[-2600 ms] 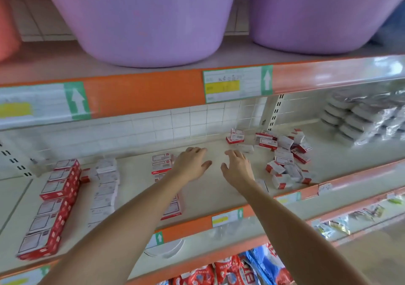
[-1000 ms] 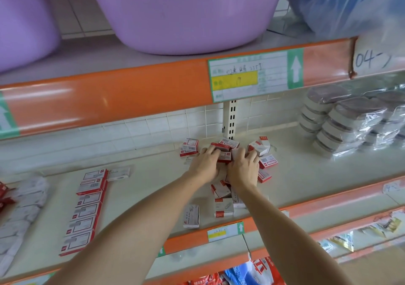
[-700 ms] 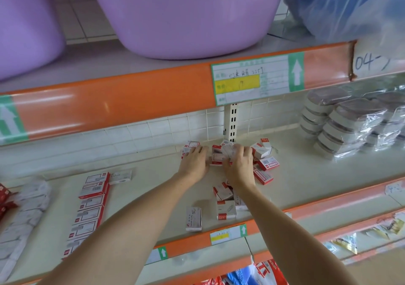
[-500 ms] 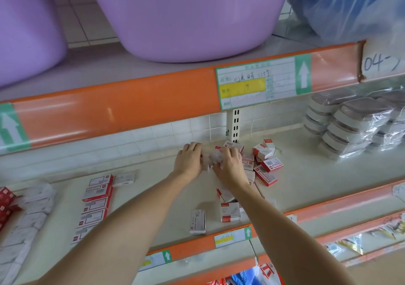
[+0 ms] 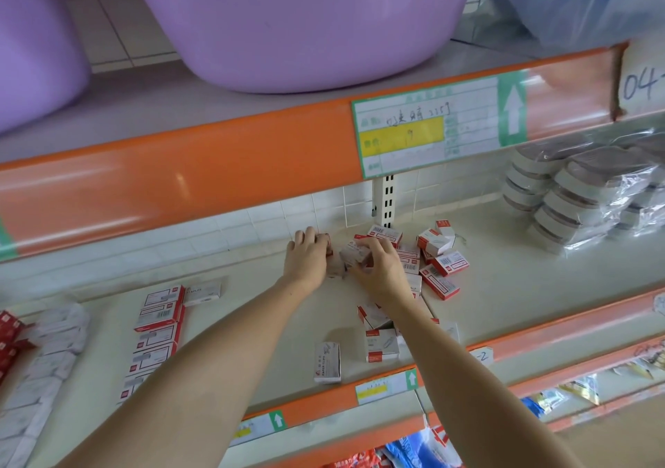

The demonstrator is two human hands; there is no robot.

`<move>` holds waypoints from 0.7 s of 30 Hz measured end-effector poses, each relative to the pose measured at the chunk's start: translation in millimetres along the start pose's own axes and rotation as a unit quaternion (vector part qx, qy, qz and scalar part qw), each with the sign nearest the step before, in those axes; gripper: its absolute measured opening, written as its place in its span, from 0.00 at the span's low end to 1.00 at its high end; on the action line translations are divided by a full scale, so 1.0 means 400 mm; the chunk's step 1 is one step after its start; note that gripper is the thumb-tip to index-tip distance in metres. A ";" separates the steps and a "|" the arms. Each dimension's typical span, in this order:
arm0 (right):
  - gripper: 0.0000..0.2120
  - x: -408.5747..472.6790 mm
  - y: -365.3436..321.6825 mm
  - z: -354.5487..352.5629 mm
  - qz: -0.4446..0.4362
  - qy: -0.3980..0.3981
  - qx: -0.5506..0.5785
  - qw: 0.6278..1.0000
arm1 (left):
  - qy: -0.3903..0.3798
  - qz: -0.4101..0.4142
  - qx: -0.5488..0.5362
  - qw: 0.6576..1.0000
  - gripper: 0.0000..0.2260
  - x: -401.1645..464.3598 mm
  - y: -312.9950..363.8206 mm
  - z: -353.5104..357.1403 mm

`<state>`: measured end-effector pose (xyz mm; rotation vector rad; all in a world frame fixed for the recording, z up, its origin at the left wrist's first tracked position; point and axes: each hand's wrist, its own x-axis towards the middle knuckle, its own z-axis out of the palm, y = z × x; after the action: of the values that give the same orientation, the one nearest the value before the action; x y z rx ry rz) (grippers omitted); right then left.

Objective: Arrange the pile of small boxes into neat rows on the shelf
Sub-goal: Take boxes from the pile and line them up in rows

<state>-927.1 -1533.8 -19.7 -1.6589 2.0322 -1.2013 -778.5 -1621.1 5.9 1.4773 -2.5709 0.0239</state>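
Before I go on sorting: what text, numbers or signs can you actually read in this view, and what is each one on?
"04-": handwritten on the white paper tag at the upper shelf edge.
"PAPER CLIPS": on the upright small box near the front edge.
"-2": on the small white tag at the front rail.
White up arrow: on the green price label; its handwriting is unreadable.
Other box print: too small.

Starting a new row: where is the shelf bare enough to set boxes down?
Bare shelf lies between the neat row of boxes and the left hand, and between the pile and wrapped packs. Crowded around the right hand.
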 end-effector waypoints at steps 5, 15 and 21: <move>0.25 -0.003 0.002 0.002 -0.004 0.001 0.007 1.000 | -0.011 0.006 -0.050 0.999 0.22 -0.010 0.004 0.008; 0.27 -0.007 -0.010 -0.001 0.017 -0.006 -0.034 0.999 | 0.044 -0.010 -0.089 0.995 0.17 -0.045 -0.043 -0.007; 0.25 0.003 -0.078 0.020 0.041 -0.036 -0.065 0.996 | 0.064 0.005 -0.094 0.993 0.18 -0.096 -0.088 -0.027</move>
<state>-900.9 -1538.7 -1.8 -1.6333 2.1532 -0.9876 -727.8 -1605.0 7.7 1.3482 -2.4060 -0.1155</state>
